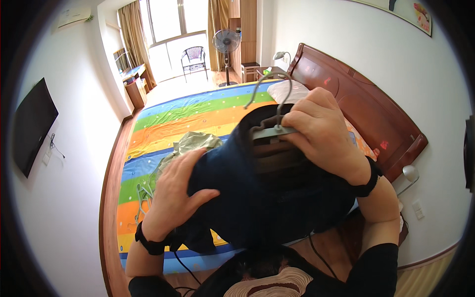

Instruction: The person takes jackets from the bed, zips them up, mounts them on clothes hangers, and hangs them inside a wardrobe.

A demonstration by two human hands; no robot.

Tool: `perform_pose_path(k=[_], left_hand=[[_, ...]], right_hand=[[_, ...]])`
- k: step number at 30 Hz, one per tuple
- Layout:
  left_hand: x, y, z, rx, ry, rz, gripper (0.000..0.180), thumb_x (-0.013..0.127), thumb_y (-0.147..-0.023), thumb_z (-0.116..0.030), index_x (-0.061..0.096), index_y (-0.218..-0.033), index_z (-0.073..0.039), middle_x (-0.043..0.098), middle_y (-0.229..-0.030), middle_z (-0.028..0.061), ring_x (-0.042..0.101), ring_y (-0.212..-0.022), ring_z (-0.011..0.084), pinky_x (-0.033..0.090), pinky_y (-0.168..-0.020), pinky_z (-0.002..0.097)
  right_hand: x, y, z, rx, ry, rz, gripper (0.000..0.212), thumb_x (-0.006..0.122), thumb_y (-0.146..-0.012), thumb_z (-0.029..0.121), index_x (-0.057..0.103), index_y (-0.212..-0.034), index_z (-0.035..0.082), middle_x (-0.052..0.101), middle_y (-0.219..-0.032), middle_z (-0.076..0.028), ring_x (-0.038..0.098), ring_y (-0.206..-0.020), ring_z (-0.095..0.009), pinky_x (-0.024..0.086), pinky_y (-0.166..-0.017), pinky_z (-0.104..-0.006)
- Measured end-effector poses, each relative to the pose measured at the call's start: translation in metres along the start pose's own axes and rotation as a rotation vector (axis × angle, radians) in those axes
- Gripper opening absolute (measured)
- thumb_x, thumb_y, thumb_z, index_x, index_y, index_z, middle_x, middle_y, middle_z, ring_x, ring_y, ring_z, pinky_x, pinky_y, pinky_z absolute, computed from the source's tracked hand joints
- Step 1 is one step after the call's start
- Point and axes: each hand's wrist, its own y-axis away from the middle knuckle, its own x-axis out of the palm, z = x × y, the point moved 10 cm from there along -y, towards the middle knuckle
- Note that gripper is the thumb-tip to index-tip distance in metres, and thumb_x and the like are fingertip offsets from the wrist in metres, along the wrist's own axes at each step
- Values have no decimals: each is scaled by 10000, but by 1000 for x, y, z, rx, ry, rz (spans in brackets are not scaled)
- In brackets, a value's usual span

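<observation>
I hold a dark navy garment (257, 198) up in front of me on a grey clothes hanger (273, 129). My right hand (321, 131) grips the hanger's top bar near its metal hook (264, 84), inside the garment's neck opening. My left hand (173, 198) presses against the garment's left shoulder, fingers spread over the cloth. Below and behind them lies a bed with a rainbow-striped sheet (198, 111). A crumpled pale green garment (190, 146) rests on the sheet, just beyond my left hand.
A dark red wooden headboard (366, 109) runs along the right wall, a white pillow (289, 90) at its end. A standing fan (226, 47), a chair (194, 59) and a desk (133, 81) stand near the window. A television (32, 126) hangs on the left wall.
</observation>
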Motion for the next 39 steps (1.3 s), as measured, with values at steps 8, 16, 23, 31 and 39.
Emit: perform_pose_path(k=[8,16,23,31,39], left_hand=[[17,15,18,-181,112,197,208,678,-704,-144,556,-793,-2,531,-662,142,542,-639,303,406,-573,344],[6,17,26,-351,156,92,186,678,-677,-74,568,-803,7,573,-679,126,561,-613,223,429,-581,287],[-10,4,32,-389,203,-5,155,629,-698,-26,564,-836,0,555,-689,59,518,-633,139,416,-617,244],[-44,-5,27,-336,236,-127,103,574,-740,-1,540,-837,4,542,-702,-7,481,-642,68,392,-606,186],[-32,44,6,-305,123,-8,179,675,-640,-20,567,-783,-14,531,-654,37,499,-604,123,392,-550,252]], right_hand=[[-35,18,-36,287,-714,-166,210,620,-771,53,573,-974,37,584,-953,-25,492,-801,-112,422,-728,-249],[-27,78,-35,548,-535,27,278,687,-737,182,510,-894,37,494,-720,-41,473,-642,-139,405,-600,-256],[-54,72,-26,395,-534,-121,331,700,-696,146,524,-955,38,556,-864,-104,565,-771,-246,447,-707,-332],[-39,126,-91,515,-366,-27,352,670,-730,221,535,-988,23,570,-948,-157,545,-881,-312,423,-778,-336],[-32,152,-27,306,-310,97,276,673,-703,202,497,-842,41,497,-722,-147,502,-659,-346,398,-566,-395]])
